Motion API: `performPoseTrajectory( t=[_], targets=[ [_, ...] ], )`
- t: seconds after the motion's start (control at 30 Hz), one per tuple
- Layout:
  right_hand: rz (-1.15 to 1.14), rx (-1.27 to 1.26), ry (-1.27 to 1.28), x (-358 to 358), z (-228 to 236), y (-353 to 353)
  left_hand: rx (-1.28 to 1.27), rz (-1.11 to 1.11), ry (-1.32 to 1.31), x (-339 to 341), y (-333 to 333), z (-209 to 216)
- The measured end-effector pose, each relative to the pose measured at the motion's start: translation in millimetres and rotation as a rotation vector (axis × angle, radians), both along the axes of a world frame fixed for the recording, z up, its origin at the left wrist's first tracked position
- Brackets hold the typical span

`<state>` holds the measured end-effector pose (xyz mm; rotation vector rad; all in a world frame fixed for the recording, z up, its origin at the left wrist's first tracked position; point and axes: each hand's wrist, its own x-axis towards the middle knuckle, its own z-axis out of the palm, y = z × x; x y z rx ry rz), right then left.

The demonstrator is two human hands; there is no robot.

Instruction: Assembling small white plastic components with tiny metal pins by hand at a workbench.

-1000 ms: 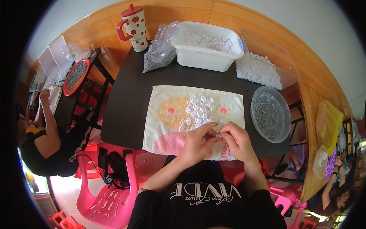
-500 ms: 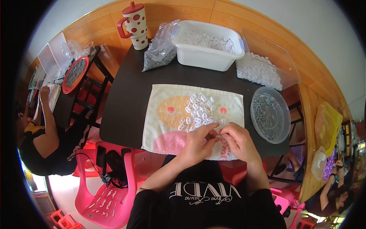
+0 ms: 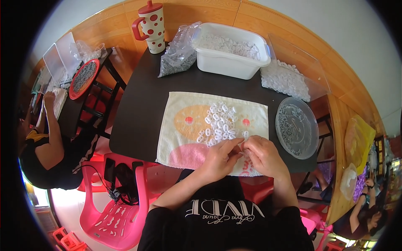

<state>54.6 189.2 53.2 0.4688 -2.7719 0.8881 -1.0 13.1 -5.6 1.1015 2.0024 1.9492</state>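
My left hand and my right hand meet over the lower right of a cream towel with orange and pink patches. Both are closed, thumbs and fingertips pinched together. Whatever sits between the fingertips is too small and covered to name. Just beyond them lies a loose heap of small white plastic pieces, oval with holes. A few of these pieces nearly touch my left fingers.
Right of the towel stands a round clear tub with small grey pieces. Along the back are a dotted tumbler, a bag of grey bits, a white bin and bagged white pieces. A pink chair and a co-worker are at left.
My fingers have shifted slightly while staying pinched together in the same spot. The whole view has moved a little. The white heap looks much the same.
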Motion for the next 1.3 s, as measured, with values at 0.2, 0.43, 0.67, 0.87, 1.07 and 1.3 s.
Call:
performPoseTrajectory(
  t=[0.2,0.43,0.67,0.87,1.07,1.3],
  targets=[
    [0.019,-0.025,-0.023,0.8,2.6,-0.2,0.010,0.025,0.058,-0.4,1.2,-1.1],
    [0.014,-0.024,-0.032,1.2,4.2,-0.3,0.017,0.025,0.051,0.3,0.5,-2.0],
    [0.007,0.014,-0.032,1.5,4.3,-0.8,-0.011,0.001,0.011,0.5,-1.3,4.6],
    [0.031,0.192,-0.054,1.8,7.2,-3.1,-0.011,-0.022,-0.001,0.8,-2.5,4.3],
    [0.065,0.231,-0.024,-0.9,7.1,-11.4,0.010,0.002,0.076,1.0,-2.3,-1.4],
    [-0.015,-0.027,-0.067,9.5,-1.5,-2.3,0.014,-0.042,-0.053,1.9,-2.3,0.4]
  ],
)
